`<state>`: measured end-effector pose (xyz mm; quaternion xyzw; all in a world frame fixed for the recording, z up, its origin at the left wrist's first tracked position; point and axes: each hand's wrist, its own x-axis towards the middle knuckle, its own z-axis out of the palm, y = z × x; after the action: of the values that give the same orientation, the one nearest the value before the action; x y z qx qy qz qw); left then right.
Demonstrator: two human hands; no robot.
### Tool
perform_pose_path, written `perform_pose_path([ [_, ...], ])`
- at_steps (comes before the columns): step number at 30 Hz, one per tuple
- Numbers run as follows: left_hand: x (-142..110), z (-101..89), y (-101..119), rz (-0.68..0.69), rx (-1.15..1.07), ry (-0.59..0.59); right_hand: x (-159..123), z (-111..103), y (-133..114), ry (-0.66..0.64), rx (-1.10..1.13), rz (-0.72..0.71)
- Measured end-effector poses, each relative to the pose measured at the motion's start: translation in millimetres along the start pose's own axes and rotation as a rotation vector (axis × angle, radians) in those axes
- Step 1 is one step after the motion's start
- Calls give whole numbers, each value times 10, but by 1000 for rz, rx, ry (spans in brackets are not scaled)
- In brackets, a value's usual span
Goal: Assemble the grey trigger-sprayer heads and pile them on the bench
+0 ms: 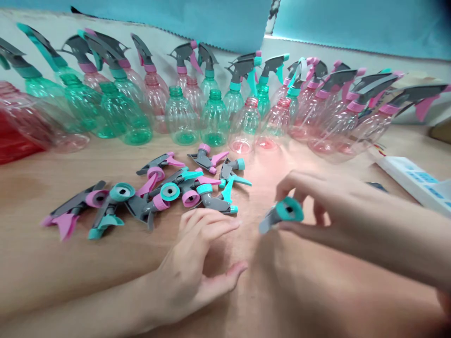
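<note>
"Grasping what, on the right?"

"A grey spray head [282, 215] with a teal collar, pinched between thumb and fingers of the right hand [338, 202], just above the table [81, 272]. Collar opening toward the camera."

"And on the left?"

"Released: thumb and fingers of the left hand [186, 256] spread in a curve, near the right grip and to its left."

"Close to that left hand?"

"Just past it and out to its left, a loose pile of spray heads [179, 179], grey with pink or teal collars and triggers. Nearest to the fingers, a teal-collared one; touching or apart, impossible to tell."

"Beyond both grips?"

"Past the pile, clear bottles [214, 117] tinted green and pink, with threaded necks showing. Behind these and off to the right, fitted bottles [234, 101] with spray heads on top. Farthest back, a blue sheet [176, 19]."

"Right of the right grip?"

"Past the wrist, a white case [410, 180] with blue markings. Near it, partly hidden by the arm, a dark object [376, 187], too covered to name."
</note>
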<state>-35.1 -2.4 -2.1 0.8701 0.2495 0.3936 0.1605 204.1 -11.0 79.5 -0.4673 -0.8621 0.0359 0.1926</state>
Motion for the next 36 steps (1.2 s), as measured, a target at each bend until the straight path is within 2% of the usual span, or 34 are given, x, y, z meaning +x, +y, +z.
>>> perform_pose_path([
  [2,-11,2,-14,-13,-32,-41,-6,-114,228,-122,-220,146],
  [4,-19,-1,-23,-20,-50,-87,4,-204,455,-212,-318,270],
  [6,-17,-5,-20,-20,-49,-112,27,-254,670,-194,-424,412],
  [9,-4,-6,0,-17,-12,-102,68,-238,926,-193,-552,473],
  [11,2,-3,12,-25,7,-89,85,-185,1009,-249,-592,514],
  [15,-4,0,20,-44,1,-85,68,-70,955,-404,-561,520],
  [20,-5,-10,13,-61,13,-80,0,-6,895,-451,-494,494],
  [27,11,-47,-1,-114,57,-82,84,48,1009,-576,-419,659],
  [29,16,-59,5,-105,67,-74,128,44,1024,-563,-415,716],
  [33,4,-95,28,-91,79,-55,180,3,1073,-457,-503,801],
  [36,-32,-136,35,-91,108,-44,154,-23,1042,-448,-489,776],
])
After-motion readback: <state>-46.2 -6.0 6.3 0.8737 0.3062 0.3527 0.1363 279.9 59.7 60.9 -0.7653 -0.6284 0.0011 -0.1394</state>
